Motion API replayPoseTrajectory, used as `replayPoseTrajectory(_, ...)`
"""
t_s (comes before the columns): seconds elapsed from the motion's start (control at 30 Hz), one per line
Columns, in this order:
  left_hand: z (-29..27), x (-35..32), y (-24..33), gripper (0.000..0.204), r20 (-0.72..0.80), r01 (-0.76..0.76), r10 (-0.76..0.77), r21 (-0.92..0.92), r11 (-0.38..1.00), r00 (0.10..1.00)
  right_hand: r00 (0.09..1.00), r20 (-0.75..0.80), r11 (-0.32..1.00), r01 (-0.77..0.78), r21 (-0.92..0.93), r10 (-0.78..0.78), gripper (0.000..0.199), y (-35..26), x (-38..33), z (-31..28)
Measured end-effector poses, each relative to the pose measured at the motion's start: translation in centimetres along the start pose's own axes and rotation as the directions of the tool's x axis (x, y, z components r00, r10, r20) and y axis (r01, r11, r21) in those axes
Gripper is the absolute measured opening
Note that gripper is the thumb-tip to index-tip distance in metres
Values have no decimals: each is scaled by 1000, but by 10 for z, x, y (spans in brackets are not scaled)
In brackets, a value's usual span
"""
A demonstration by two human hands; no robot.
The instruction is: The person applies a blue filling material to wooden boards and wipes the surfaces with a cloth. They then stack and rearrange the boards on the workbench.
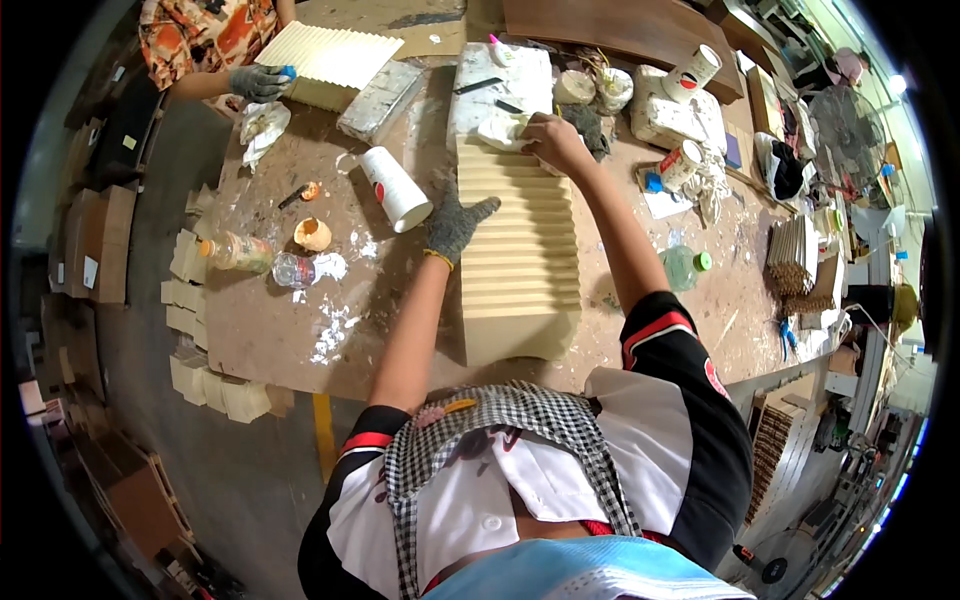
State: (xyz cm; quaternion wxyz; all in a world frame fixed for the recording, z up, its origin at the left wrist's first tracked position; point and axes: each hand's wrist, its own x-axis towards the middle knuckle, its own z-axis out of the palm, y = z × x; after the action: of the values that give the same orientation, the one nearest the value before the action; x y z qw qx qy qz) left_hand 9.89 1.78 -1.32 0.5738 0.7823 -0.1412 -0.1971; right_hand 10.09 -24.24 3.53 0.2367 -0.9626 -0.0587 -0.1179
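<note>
Overhead, I read this as wiping or filling the far end of the ribbed panel (520, 260), which lies lengthwise on the workbench (300, 320) before me. My right hand (553, 140), arm stretched forward, is closed on a white rag (505, 130) at that end; my gloved left hand (455, 225) rests flat, fingers spread, on the panel's left edge beside a paper cup (397, 188). Next, I judge, steady bracing while the rag works down the grooves.

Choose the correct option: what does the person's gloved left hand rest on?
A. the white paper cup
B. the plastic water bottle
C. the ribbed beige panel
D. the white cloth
C: the left hand, in a grey glove, lies flat on the left edge of the ribbed beige panel, while the white paper cup lies apart beside it.
</note>
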Motion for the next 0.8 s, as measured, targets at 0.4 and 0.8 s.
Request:
replayPoseTrajectory(0.4,-4,21,-34,98,33,-348,353,280,895,935,957,-277,987,48,-152,-90,11,-120,87,94)
replayPoseTrajectory(0.8,-7,-6,20,95,-19,22,-23,-29,999,1000,943,-204,954,-222,202,263,23,-29,1,28)
